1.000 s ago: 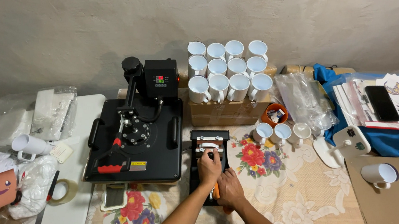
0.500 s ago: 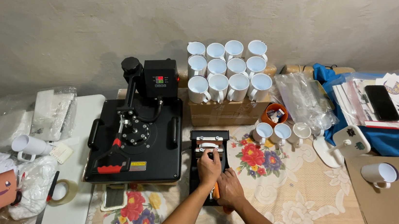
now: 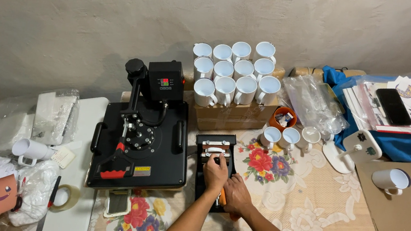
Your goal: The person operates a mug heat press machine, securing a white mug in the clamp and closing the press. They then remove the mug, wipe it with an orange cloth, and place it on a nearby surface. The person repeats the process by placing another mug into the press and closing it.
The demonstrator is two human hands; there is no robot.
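Both hands on the small black mug press

Left hand (image 3: pixel 215 172) fingers curl around its knob; right hand (image 3: pixel 236 195) grasps a lever (orange grip mostly hidden) just below, covering the mug press (image 3: pixel 216 154) lower half.

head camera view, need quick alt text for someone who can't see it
Two bare hands, left hand and right hand, work on a small black mug press on a floral tablecloth. A large black heat press sits to its left, with white mugs stacked on a cardboard box behind.
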